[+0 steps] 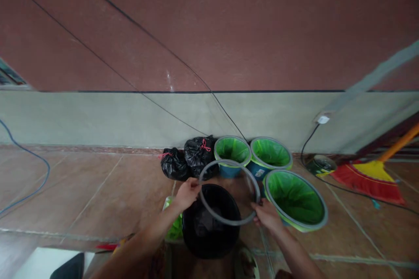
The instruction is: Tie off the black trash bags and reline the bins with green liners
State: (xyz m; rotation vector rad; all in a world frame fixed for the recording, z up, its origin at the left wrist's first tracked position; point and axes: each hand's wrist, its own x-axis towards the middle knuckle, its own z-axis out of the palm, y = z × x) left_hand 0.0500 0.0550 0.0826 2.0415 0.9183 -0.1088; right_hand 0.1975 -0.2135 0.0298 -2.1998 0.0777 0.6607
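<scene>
A grey ring (225,219), like the rim of a bin, is held up in front of me by both hands. My left hand (189,194) is closed on its left side, and my right hand (266,213) grips its lower right side. Below the ring stands a black bin (209,239), its inside dark. Behind and to the right are three blue bins with green liners: one at the back (231,147), one beside it (271,151) and a nearer one (296,200), each with a grey rim. Bright green bags (175,229) lie partly hidden behind my left forearm.
Two tied black rubbish bags (175,165) sit against the wall. On the right are a red and yellow broom (373,178), a tin can (321,165) and a dark cable (306,144). A blue hose (39,157) curves across the tiled floor at left.
</scene>
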